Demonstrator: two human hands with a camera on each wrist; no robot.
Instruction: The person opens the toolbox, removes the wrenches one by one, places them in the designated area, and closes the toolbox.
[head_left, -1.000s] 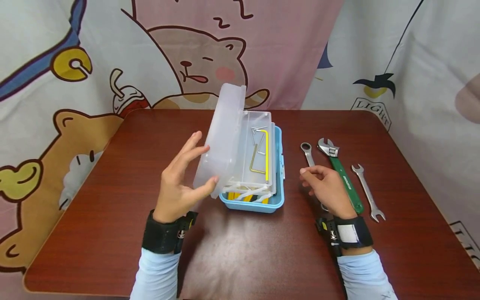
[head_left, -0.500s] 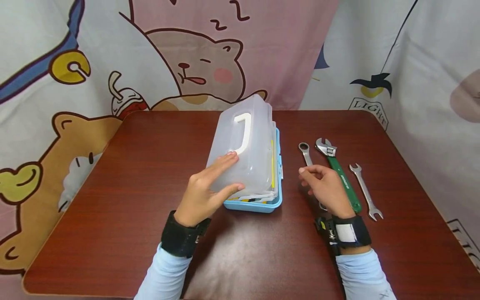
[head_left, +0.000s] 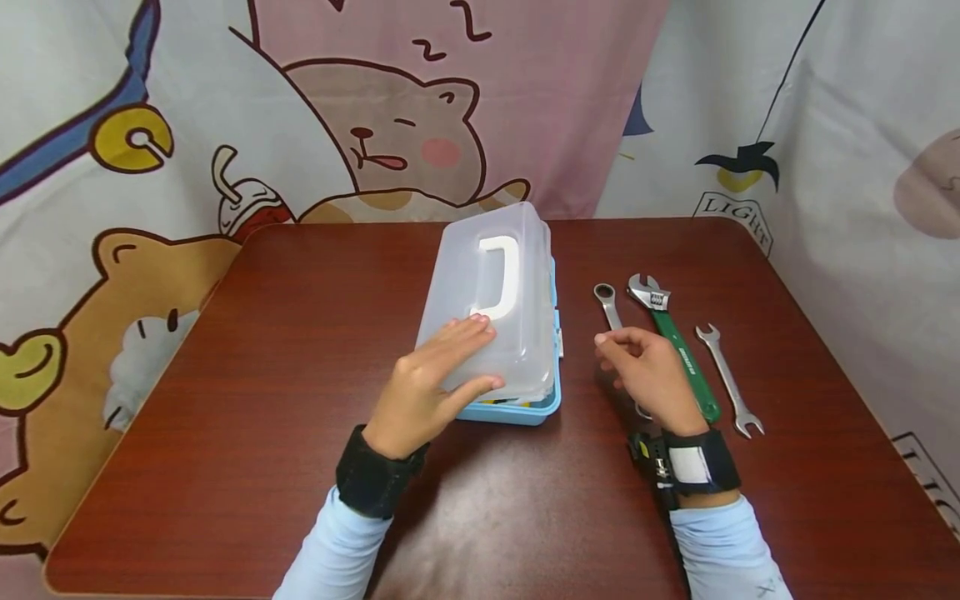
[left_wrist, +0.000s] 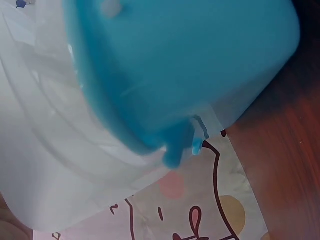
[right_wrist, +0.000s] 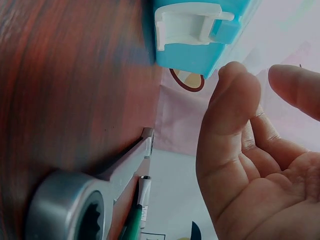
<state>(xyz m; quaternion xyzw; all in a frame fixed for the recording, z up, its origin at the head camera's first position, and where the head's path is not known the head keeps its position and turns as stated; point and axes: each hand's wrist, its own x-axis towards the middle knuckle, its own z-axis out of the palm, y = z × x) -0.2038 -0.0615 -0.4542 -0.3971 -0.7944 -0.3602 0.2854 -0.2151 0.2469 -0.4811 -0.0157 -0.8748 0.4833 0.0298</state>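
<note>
A light blue toolbox (head_left: 513, 414) stands mid-table, its cloudy clear lid (head_left: 461, 275) lowered over the top, with a white handle (head_left: 512, 279) on it. My left hand (head_left: 423, 396) lies on the lid's near left part, fingers extended and fingertips by the handle. A thin strip of yellow shows under the lid's front edge. In the left wrist view the blue box wall (left_wrist: 200, 55) and lid (left_wrist: 45, 170) fill most of the frame. My right hand (head_left: 656, 379) hangs loosely curled over a ratchet wrench (head_left: 609, 308), thumb and forefinger apart and holding nothing.
Right of the box lie an adjustable wrench (head_left: 684, 354) with a green grip and an open-end wrench (head_left: 727, 379). A white latch (right_wrist: 187, 27) is on the box side facing my right hand. Printed cloth (head_left: 570, 125) hangs behind the brown table (head_left: 225, 467).
My left hand has swung the lid from standing open at the left down to the right over the box, covering the tray of hex keys. My right hand has stayed in place.
</note>
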